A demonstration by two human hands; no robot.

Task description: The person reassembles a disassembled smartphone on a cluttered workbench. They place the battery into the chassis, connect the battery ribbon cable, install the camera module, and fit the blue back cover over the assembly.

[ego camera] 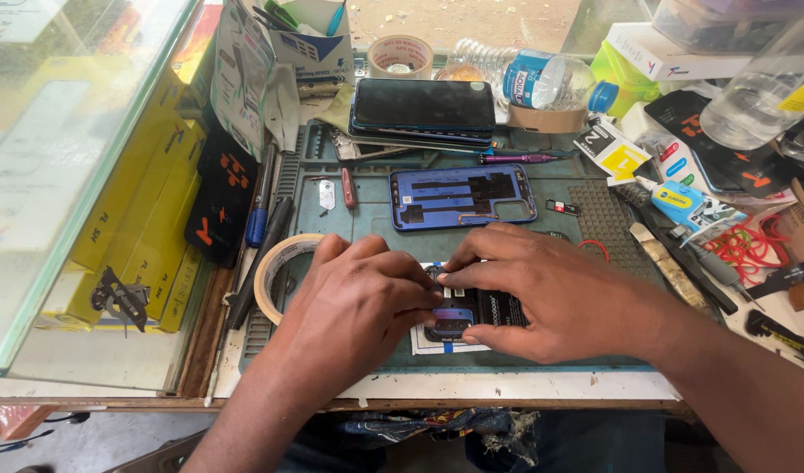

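Observation:
My left hand (354,302) and my right hand (542,293) meet over an opened phone (472,311) that lies on a white card on the green work mat (380,223). Fingertips of both hands press on the phone's upper edge, and the thumbs rest at its lower side. Most of the phone is hidden under my hands; a dark inner part and a purple-tinted corner show between them. Just behind my hands lies a blue phone back frame (461,196), inside up.
A tape roll (278,267) sits left of my left hand. Screwdrivers (260,219) lie along the mat's left edge, and stacked phones (422,107) at the back. A glue tube (687,203), red wire and boxes crowd the right. A glass case (69,175) stands left.

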